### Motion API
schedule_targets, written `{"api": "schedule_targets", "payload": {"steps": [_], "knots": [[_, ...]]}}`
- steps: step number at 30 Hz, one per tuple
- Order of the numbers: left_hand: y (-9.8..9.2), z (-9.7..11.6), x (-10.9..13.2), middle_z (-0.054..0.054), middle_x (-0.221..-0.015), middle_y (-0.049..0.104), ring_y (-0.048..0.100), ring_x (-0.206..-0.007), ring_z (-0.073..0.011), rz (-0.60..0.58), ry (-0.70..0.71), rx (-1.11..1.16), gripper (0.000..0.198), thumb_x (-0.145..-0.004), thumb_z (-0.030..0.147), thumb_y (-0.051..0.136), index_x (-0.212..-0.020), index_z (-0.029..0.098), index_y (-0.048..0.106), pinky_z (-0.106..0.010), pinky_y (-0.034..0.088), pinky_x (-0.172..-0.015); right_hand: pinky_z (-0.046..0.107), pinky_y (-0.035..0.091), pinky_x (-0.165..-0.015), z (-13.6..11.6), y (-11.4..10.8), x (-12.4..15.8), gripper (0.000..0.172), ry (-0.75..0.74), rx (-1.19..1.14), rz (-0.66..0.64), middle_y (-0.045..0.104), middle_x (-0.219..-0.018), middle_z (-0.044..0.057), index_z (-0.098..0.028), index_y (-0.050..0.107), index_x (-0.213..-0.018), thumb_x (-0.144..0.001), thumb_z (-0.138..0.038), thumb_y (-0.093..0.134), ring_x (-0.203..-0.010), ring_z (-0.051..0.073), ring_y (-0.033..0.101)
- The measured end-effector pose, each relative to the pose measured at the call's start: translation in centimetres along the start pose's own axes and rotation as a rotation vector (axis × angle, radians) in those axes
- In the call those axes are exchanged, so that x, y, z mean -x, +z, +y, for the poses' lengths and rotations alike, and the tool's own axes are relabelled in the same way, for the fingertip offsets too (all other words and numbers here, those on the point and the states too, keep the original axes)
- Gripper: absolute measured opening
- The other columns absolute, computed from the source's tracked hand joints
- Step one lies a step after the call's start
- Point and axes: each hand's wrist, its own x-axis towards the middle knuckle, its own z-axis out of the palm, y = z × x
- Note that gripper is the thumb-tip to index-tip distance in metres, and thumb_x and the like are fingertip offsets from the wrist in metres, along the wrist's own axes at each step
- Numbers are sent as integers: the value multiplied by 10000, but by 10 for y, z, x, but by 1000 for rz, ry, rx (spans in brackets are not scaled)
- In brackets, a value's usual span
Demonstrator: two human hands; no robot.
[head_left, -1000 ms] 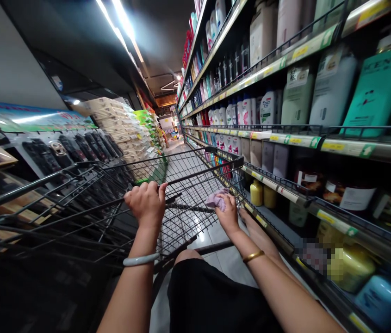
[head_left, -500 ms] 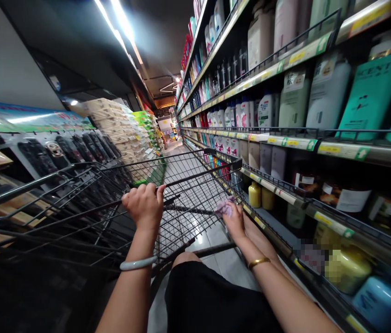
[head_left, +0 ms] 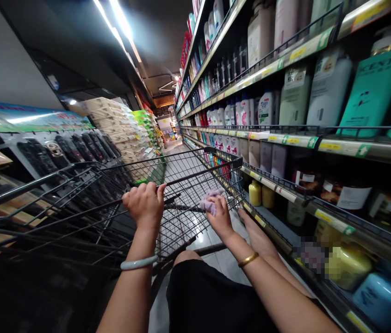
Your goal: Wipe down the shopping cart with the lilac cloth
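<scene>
A black wire shopping cart [head_left: 181, 222] fills the middle and left of the head view. My left hand [head_left: 145, 203], with a pale bangle on its wrist, is wrapped round a bar on the cart's upper part. In my right hand [head_left: 221, 217] is a crumpled light purple cloth [head_left: 211, 200], held against a lower dark bar of the cart. The fingers are closed on the cloth; whether they also grip the bar, I cannot tell. A gold bangle sits on the right wrist.
Shelves [head_left: 292, 138] of shampoo bottles and jars line the right side. On the left stand a rack of black packaged items [head_left: 73, 148] and a stack of tan packs [head_left: 108, 125]. My bent legs are below; the tiled aisle [head_left: 177, 148] runs ahead.
My right hand has moved left along the bar with the purple cloth. My left hand stays on the same bar, and the cart looks unmoved.
</scene>
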Motion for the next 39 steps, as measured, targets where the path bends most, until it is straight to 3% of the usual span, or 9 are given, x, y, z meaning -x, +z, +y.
{"api": "schedule_targets", "payload": {"steps": [4, 12, 20, 26, 28, 35, 39], "knots": [[1, 0, 0, -98, -885, 667, 518, -903, -291, 3, -1, -22, 521, -1002, 619, 311, -828, 234, 614, -427, 261, -822, 434, 542, -1008, 20, -2, 18, 387, 93, 29, -2, 615, -1097, 75, -234, 684, -1050, -718, -43, 628, -1063, 235, 632], [4, -1, 0, -103, -883, 659, 521, -899, -297, 13, -2, -17, 559, -1001, 637, 268, -830, 230, 610, -433, 263, -828, 386, 490, -1093, -69, 6, -47, 358, -121, -137, 28, 577, -1215, 83, -251, 664, -1123, -792, -115, 667, -1206, 224, 577], [2, 2, -1, -124, -900, 666, 517, -917, -308, -15, -17, 25, 545, -1000, 612, 286, -848, 223, 637, -438, 264, -832, 417, 519, -1031, -56, 6, -25, 372, 23, -11, -49, 615, -1175, 87, -246, 683, -1108, -763, -108, 670, -1132, 248, 612], [4, 4, -2, -101, -899, 672, 531, -918, -291, 5, -7, -12, 520, -1003, 614, 325, -857, 226, 639, -429, 260, -822, 487, 429, -1083, -116, 8, -61, 418, -175, 70, -44, 636, -1222, 65, -321, 684, -1192, -786, -240, 736, -1200, 295, 535], [5, 4, -3, -102, -913, 678, 538, -922, -290, 4, 0, -12, 516, -1005, 611, 331, -863, 223, 640, -429, 261, -820, 500, 399, -1107, -125, 12, -67, 446, -208, 100, -56, 623, -1243, 68, -332, 677, -1219, -784, -259, 745, -1249, 308, 495], [2, 10, -8, -121, -928, 695, 549, -928, -310, -41, -2, 3, 513, -1010, 581, 331, -877, 210, 659, -430, 265, -798, 461, 482, -1024, -93, 20, -48, 474, -95, 114, -187, 583, -1230, 97, -287, 669, -1222, -761, -182, 706, -1106, 280, 531], [2, 15, -12, -135, -962, 703, 566, -955, -313, -94, 11, 27, 505, -1021, 538, 314, -903, 201, 670, -433, 280, -806, 444, 494, -1030, -101, 22, -57, 434, -85, 71, -175, 597, -1169, 89, -270, 666, -1190, -768, -170, 685, -1088, 262, 549]]}}
